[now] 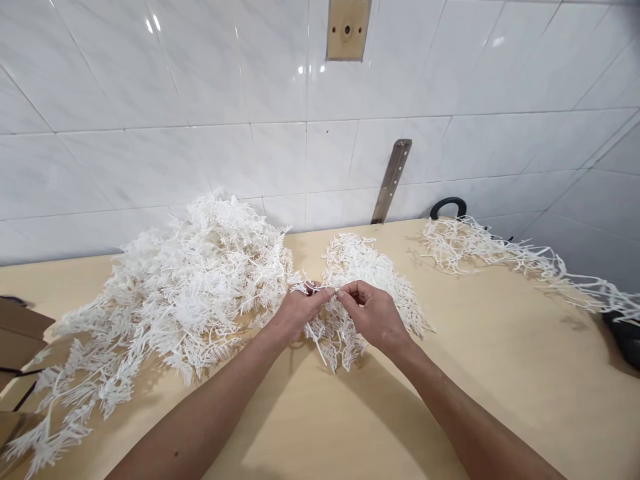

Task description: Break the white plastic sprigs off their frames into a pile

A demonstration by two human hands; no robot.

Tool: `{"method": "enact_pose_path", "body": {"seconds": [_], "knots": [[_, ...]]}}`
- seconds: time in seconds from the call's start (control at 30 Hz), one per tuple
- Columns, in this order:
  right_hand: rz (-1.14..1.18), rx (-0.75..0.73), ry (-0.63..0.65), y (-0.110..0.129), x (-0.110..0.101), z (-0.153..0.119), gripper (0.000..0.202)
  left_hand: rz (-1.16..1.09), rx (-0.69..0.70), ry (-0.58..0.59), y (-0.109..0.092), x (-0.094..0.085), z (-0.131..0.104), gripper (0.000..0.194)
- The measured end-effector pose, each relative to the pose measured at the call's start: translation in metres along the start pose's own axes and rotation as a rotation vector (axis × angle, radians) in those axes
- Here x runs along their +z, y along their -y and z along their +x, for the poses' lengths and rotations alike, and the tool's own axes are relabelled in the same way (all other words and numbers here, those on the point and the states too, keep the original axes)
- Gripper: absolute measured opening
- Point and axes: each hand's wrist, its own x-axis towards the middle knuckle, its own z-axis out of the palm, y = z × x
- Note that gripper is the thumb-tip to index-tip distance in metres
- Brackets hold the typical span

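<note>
My left hand (pixel 301 308) is closed on a white plastic sprig (pixel 317 339), whose thin branches stick out around the fingers. Just right of it, my right hand (pixel 373 312) pinches with thumb and forefinger close to the left thumb tip. Whatever lies between those right fingertips is too small to make out. Below and behind both hands spreads a small heap of white branching sprigs (pixel 373 267). A much larger pile of similar feathery white sprigs (pixel 200 280) rises on the left, close to my left hand.
Bare, leafless white stems (pixel 500 252) trail across the right of the wooden table (pixel 500 373). Behind them shows a black loop handle (pixel 449 203). A metal ruler (pixel 393 180) leans on the tiled wall. A cardboard box (pixel 23 327) stands at the left, a black object (pixel 625 340) at the right.
</note>
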Motion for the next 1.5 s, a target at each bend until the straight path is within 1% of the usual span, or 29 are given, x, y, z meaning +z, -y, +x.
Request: {"method": "enact_pose_path", "body": {"seconds": [0.1,0.2,0.3,0.37,0.43,0.5,0.6,0.67,0.8,0.93,0.97,1.13,1.3,1.4,1.5], "knots": [[-0.12,-0.08,-0.02,0.001,0.002,-0.001,0.02,0.143,0.153,-0.109,-0.002,0.004,-0.003,0.029],[-0.257,-0.179,-0.066,-0.003,0.002,0.001,0.017,0.244,0.27,-0.172,-0.001,0.006,-0.004,0.021],[-0.373,-0.262,-0.204,-0.009,-0.004,0.007,0.015,0.272,0.286,-0.197,0.0,0.003,-0.003,0.02],[-0.373,-0.237,-0.265,-0.011,-0.011,0.01,0.013,0.232,0.241,-0.197,-0.001,0.001,-0.002,0.025],[-0.301,-0.17,-0.23,-0.01,-0.015,0.012,0.012,0.141,0.172,-0.193,-0.003,0.0,-0.001,0.029],[-0.203,-0.103,-0.129,-0.006,-0.015,0.01,0.019,0.043,0.089,-0.184,-0.005,0.0,0.0,0.034],[-0.056,-0.03,0.021,-0.002,-0.008,0.005,0.034,-0.058,-0.001,-0.153,-0.004,0.001,0.0,0.041],[0.025,-0.009,0.061,-0.002,-0.001,0.002,0.039,-0.08,-0.015,-0.132,-0.003,0.002,0.0,0.043],[0.099,0.009,0.026,-0.004,0.009,0.001,0.034,-0.067,0.019,-0.123,-0.004,0.005,-0.002,0.042],[0.139,0.031,0.007,-0.003,0.011,0.001,0.027,-0.058,0.029,-0.129,-0.007,0.006,-0.005,0.04],[0.155,0.044,0.014,-0.003,0.011,0.001,0.026,-0.053,0.028,-0.117,-0.008,0.007,-0.005,0.039],[0.224,0.083,0.067,-0.002,0.01,0.001,0.028,-0.03,0.007,-0.132,-0.011,0.007,-0.007,0.037],[0.293,0.126,0.121,-0.002,0.01,0.001,0.031,-0.036,0.023,-0.138,-0.007,0.007,-0.003,0.035],[0.288,0.133,0.125,-0.002,0.01,0.001,0.034,-0.059,0.026,-0.128,-0.002,0.007,0.0,0.038],[0.278,0.114,0.115,-0.003,0.01,0.0,0.035,-0.062,0.016,-0.092,0.001,0.005,0.001,0.045]]}}
